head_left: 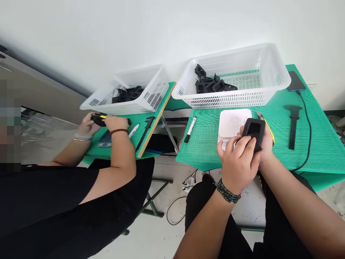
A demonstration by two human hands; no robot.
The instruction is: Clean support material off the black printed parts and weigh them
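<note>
My left hand (238,162) is closed around a black hollow plastic part (253,132), fingers pressed on its front. Behind the part, my right hand (266,144) is mostly hidden and holds a yellow-handled knife (265,124), whose blade tip sticks up beside the part. Both hands hover over the near edge of the green table mat (205,144), just in front of a small white scale (233,122).
A white basket (237,97) with several black parts stands at the back. A marker (190,129), a black caliper (293,124) and a phone (295,81) with its cable lie on the mat. On the left, a co-worker's hands (105,122) work at another table with a second basket (129,104).
</note>
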